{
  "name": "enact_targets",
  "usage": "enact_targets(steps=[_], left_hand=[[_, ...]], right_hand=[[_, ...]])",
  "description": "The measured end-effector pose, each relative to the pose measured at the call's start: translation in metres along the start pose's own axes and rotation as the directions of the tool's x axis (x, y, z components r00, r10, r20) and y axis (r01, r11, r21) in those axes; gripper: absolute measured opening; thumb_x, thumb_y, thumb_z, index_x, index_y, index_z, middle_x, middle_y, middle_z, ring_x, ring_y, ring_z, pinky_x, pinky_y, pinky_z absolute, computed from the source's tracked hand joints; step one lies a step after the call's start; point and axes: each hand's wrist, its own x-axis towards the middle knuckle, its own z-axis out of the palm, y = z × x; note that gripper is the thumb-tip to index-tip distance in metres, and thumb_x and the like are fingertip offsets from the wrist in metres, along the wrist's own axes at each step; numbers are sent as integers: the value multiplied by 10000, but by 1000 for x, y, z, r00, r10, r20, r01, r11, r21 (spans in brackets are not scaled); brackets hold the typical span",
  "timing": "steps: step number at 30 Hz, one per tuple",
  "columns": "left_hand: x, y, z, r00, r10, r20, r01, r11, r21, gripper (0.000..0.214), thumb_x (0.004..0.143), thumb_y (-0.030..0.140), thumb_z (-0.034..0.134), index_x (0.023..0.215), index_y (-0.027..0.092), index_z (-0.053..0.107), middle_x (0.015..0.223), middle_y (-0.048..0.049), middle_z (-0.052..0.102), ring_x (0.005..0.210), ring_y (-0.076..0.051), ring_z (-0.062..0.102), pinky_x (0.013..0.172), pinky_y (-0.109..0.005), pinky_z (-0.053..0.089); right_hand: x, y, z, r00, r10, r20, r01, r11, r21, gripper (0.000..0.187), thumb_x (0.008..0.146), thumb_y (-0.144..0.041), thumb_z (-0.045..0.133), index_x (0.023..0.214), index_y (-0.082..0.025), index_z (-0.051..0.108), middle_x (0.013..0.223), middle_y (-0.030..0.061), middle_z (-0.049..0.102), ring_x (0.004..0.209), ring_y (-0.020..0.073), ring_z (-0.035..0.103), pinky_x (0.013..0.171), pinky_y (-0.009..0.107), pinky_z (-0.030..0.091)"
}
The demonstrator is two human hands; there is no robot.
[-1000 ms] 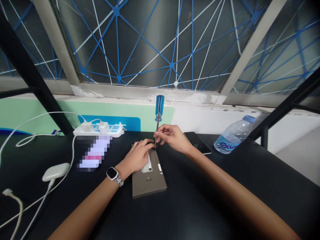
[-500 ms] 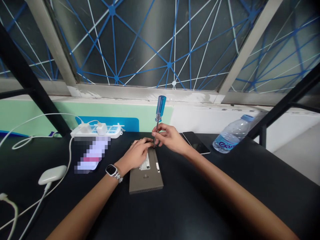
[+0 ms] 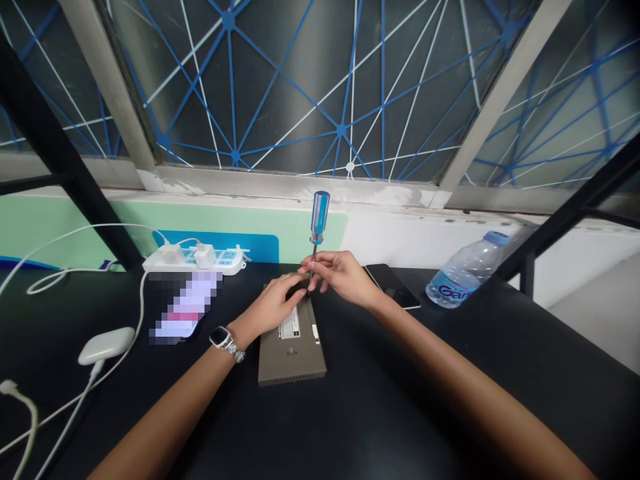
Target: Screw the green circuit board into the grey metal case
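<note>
A flat grey device box [image 3: 293, 350] with a white label lies on the black table [image 3: 380, 400]. My left hand [image 3: 273, 303], a watch on its wrist, rests on the box's far end with fingers laid over it. My right hand [image 3: 340, 275] pinches the metal shaft of a blue-handled screwdriver [image 3: 317, 223]. The screwdriver stands upright with its tip at the box's far right corner, hidden by my fingers.
A white power strip [image 3: 197, 260] with plugged chargers sits at the back left, and white cables trail to a white adapter [image 3: 106, 345]. A dark phone [image 3: 393, 283] and a tilted water bottle [image 3: 467, 270] lie to the right. A blurred item [image 3: 187, 307] lies left of the box.
My hands stay at the box's far end. The screwdriver has tilted slightly and come back upright, and the fingers of my right hand have shifted on its shaft. The view has drifted a little.
</note>
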Motion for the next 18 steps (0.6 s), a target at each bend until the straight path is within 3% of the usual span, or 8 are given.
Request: enact_targets(steps=[6,10,13,18], left_hand=[[9,5,2,998,-55,12,56,961,-270,227,946,223,484,860,156,683,925,-61,729,908,-212,670,818,-309,506],[10,8,6,994,-104,-37,79,904,-420,168,915,213,538,883,139,685,894,-69,732,865,-202,686,802,-299,514],[10,8,8,986,-152,-75,100,880,-465,127,872,235,620,916,141,693,909,-77,739,859,-205,690,789,-297,521],[14,8,7,970,-203,-135,131,901,-414,174,822,299,690,760,143,643,740,-31,684,699,-165,646,664,-260,504]], right_hand=[[-1,-7,3,999,32,41,-32,999,7,295,935,-365,536,1097,-133,617,1060,119,702,553,85,643,455,213,453],[-1,-4,4,999,34,-42,-36,998,-58,332,897,-394,592,1141,-169,579,1055,91,662,574,97,638,446,219,464],[-1,1,3,990,6,-144,-23,993,-117,320,819,-421,690,1001,-186,573,951,52,641,593,122,651,451,225,481],[-1,3,0,997,-28,-77,14,983,-182,211,871,-383,625,857,-178,577,741,15,630,649,156,677,551,248,497]])
